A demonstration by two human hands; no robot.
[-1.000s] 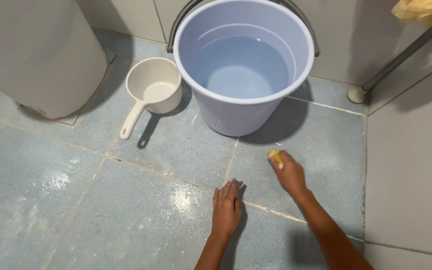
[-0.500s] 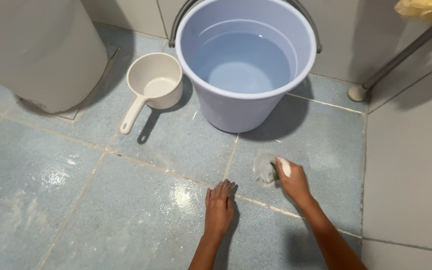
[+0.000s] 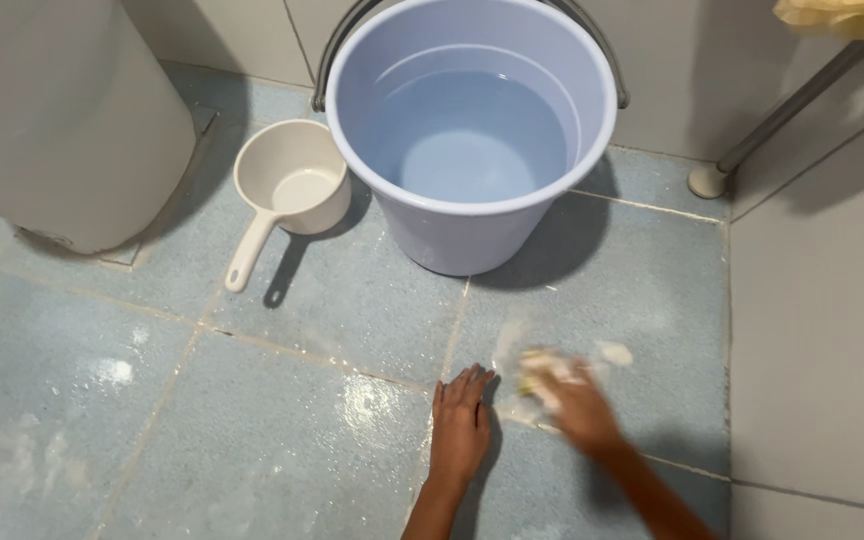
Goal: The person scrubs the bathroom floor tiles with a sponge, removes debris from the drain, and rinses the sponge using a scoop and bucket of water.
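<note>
Shifted since half a second ago: right hand (image 3: 577, 400) down and slightly left, now motion-blurred, closer to left hand (image 3: 460, 425). Clenched around a small yellowish scrub pad (image 3: 535, 364), blurred, pressed to the wet blue floor tile (image 3: 642, 290) just beside the grout line (image 3: 452, 330). Pale soapy smear (image 3: 612, 352) just right of pad. Left hand unmoved: flat, fingers spread, palm down on tile, holding nothing. Beyond the hands, lavender bucket (image 3: 472, 230) part-filled with water, metal handle down. Cream dipper (image 3: 287, 190) left of bucket, touching or nearly so. White rounded container (image 3: 62, 120) far left.
</note>
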